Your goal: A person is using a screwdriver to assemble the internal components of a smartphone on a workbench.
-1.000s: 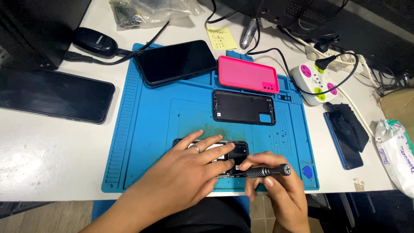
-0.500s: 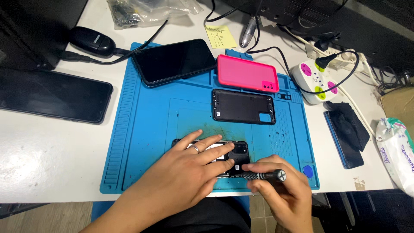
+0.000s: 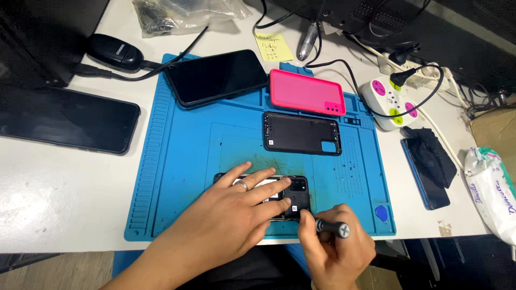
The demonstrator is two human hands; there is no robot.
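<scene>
At the near edge of a blue work mat [image 3: 177, 177], the person's left hand [image 3: 236, 212] lies flat and palm down, fingers spread, pressing an opened black phone [image 3: 293, 196] onto the mat; a ring shows on one finger. The right hand [image 3: 336, 249] is curled shut around a small dark screwdriver [image 3: 330, 228], held low and nearly level, its round end cap facing the camera and its tip hidden where it meets the phone's near right corner. Both forearms enter from the bottom of the frame.

The opened phone sits near the front middle of the mat, partly covered by the left hand. Two back covers lie farther up the mat: a black one [image 3: 301, 133], inner side up, and just beyond it a pink one [image 3: 306, 92]. One whole phone with a dark screen [image 3: 217, 78] rests across the mat's far left corner, and a second dark-screened phone [image 3: 64, 121] lies off the mat on the white surface [image 3: 54, 198] to the left. A third device [image 3: 427, 172] lies to the right with a black cloth on it. One blue pick [image 3: 381, 213] sits at the mat's near right corner. One white power strip [image 3: 389, 102] and one yellow note [image 3: 273, 46] lie beyond.
</scene>
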